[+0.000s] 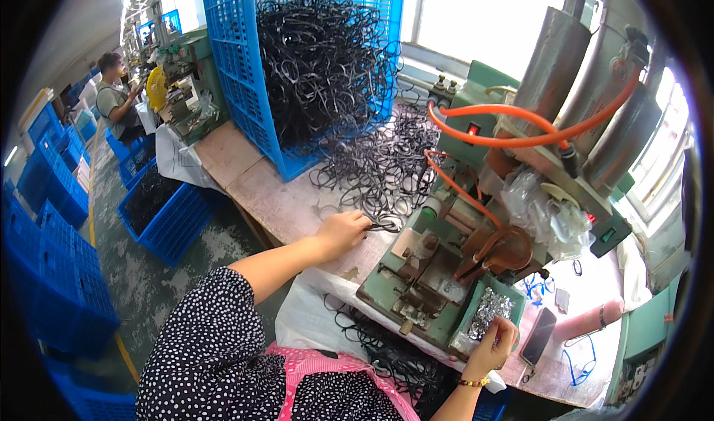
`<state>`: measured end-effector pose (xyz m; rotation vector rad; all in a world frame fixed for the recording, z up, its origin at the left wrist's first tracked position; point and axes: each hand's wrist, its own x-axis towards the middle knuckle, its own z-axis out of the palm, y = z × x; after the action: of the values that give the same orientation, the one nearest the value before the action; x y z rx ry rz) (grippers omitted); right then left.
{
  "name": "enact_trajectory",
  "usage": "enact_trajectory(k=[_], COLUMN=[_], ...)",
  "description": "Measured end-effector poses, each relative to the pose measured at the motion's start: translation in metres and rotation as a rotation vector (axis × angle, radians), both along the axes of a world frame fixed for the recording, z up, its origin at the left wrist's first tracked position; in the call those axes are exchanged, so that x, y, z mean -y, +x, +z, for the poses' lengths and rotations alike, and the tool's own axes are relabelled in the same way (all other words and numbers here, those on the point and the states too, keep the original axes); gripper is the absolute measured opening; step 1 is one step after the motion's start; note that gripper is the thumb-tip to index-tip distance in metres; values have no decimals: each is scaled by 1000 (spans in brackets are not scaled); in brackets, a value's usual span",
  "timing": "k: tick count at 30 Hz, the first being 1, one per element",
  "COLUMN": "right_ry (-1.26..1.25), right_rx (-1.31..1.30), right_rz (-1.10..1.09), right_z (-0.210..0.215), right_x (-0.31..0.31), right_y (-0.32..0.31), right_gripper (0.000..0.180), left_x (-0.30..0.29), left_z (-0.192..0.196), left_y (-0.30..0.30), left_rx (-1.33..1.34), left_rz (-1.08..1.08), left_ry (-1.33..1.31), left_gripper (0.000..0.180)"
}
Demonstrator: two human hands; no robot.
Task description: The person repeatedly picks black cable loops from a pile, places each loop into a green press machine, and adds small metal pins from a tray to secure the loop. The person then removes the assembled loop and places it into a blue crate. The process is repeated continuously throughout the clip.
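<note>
My left hand (342, 235) is closed on the end of a thin black loop (387, 224) at the near edge of a loose heap of black loops (379, 161) on the table. My right hand (492, 345) hovers at the near right corner of a small green tray (462, 323) filled with shiny small metal pieces (491, 308). Its thumb and fingertips are pinched together, and whatever is between them is too small to make out. Between the hands stands a green bench machine (416, 280) with a worn metal bed.
A tall blue crate (271, 123) packed with black loops stands at the back. Orange hoses (506, 112) and metal cylinders (554, 56) rise above the machine. A phone (538, 335) and pink roll (591, 320) lie at right. Another person (115, 97) sits at far left, beyond blue crates.
</note>
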<state>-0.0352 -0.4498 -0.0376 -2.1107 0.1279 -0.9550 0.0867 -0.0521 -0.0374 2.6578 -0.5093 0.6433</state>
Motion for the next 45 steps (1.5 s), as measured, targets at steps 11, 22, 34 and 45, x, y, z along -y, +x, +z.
enact_trajectory(k=[11, 22, 34, 45], right_ry=[402, 471, 773, 561], right_rx=[2, 72, -41, 17], right_rz=[180, 456, 635, 474], right_z=[15, 82, 89, 82], right_x=[-7, -91, -111, -75], right_y=[-1, 18, 22, 7], right_gripper=[10, 22, 62, 48], left_x=[33, 92, 102, 128], left_z=[90, 143, 142, 140], left_y=[-52, -87, -70, -101], left_rx=[-151, -152, -138, -313], left_rz=[-169, -570, -497, -544], left_ry=[-1178, -1374, -1287, -688], left_gripper=[16, 21, 16, 14])
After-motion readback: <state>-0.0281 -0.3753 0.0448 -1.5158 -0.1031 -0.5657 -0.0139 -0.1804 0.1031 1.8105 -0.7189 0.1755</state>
